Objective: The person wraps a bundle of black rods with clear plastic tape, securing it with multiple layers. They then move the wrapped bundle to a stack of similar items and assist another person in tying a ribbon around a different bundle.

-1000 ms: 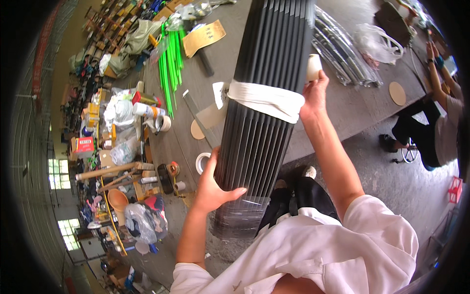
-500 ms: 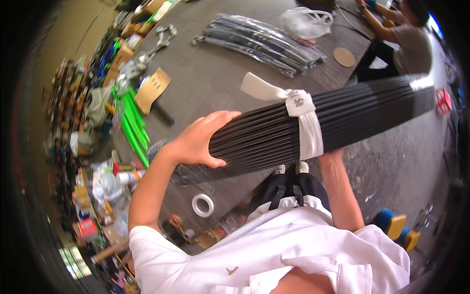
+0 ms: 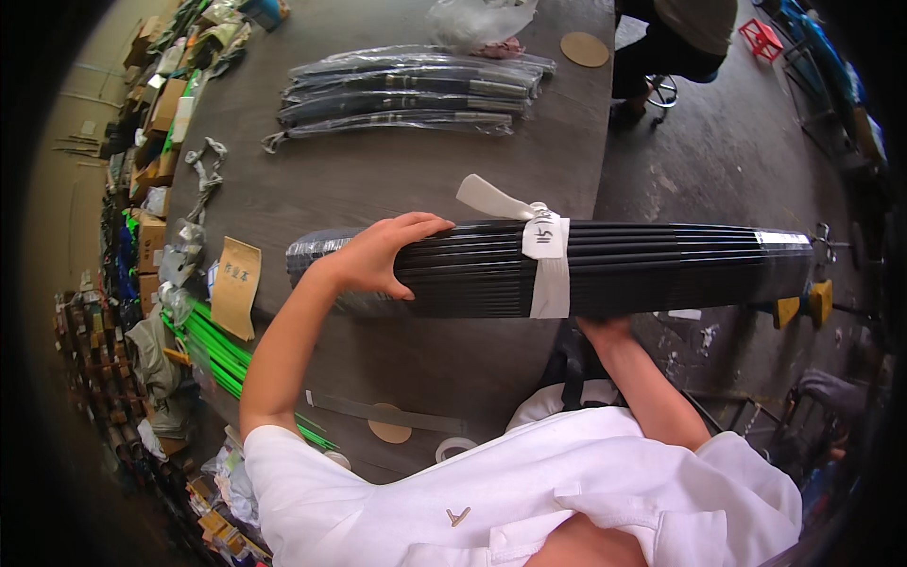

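A long bundle of thin black rods (image 3: 642,274) lies across both my hands, nearly level, above the table's right part and edge. A white cloth band (image 3: 551,283) with handwriting wraps its middle, one loose end sticking up to the left. Clear plastic covers both ends. My left hand (image 3: 373,260) clasps the bundle's left part, thumb on the near side and fingers over the top. My right hand (image 3: 607,331) supports it from below, right of the band; its fingers are hidden beneath the rods.
Plastic-wrapped dark rod bundles (image 3: 406,90) lie on the grey table (image 3: 378,170), near a clear plastic bag (image 3: 482,21) and a round disc (image 3: 584,49). Green strips (image 3: 213,350) and a brown paper booklet (image 3: 235,288) lie left. A seated person (image 3: 694,33) is at the far right.
The bundle has swung from tilted, right end raised, to nearly level. My view has turned, and the wrapped bundles now appear farther left. Both hands keep their hold.
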Tool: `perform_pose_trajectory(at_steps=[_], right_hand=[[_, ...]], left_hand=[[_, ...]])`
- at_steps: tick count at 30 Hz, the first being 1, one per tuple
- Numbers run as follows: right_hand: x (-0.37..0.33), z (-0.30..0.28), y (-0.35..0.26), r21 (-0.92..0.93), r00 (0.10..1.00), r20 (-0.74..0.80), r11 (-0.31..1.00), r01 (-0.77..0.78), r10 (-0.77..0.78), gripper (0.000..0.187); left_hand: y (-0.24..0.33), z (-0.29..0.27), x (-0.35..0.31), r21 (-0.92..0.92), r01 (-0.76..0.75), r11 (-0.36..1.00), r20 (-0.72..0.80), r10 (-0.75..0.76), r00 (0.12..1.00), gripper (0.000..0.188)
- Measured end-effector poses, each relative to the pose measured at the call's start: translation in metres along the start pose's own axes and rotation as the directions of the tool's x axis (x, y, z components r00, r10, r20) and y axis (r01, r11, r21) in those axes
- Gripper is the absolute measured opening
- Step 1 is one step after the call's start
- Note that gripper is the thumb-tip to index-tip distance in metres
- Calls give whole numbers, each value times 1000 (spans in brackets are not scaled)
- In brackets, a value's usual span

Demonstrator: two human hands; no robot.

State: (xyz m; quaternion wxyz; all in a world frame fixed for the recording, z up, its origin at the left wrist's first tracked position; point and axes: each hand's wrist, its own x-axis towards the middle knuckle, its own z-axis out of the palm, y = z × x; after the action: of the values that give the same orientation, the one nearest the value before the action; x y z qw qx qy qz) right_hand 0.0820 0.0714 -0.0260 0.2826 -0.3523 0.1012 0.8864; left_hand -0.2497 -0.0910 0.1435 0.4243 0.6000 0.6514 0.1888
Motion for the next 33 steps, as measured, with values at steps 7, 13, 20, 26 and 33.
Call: perform_pose_trajectory(at_steps=[7, 13, 20, 26, 33], right_hand=[[-20, 6, 17, -87, 974, -222, 996, 16, -36, 42], [-21, 10, 20, -271, 912, -385, 962, 31, -138, 52], [-35, -1, -9, -542, 873, -488, 782, -308, 5, 70], [-67, -12, -47, -664, 880, -473, 639, -388, 43, 63], [-112, 7, -84, -728, 983, -127, 661, -182, 131, 45]], left_hand=[[-38, -8, 17, -40, -60, 997, 155, 65, 986, 103], [-56, -25, 31, -130, -50, 990, 183, 73, 980, 92], [-67, -33, 44, -154, 73, 985, 214, -39, 976, 87], [-65, -35, 45, -112, 148, 983, 203, -123, 971, 80], [-25, -21, 39, 201, 201, 959, 18, -208, 978, 74]])
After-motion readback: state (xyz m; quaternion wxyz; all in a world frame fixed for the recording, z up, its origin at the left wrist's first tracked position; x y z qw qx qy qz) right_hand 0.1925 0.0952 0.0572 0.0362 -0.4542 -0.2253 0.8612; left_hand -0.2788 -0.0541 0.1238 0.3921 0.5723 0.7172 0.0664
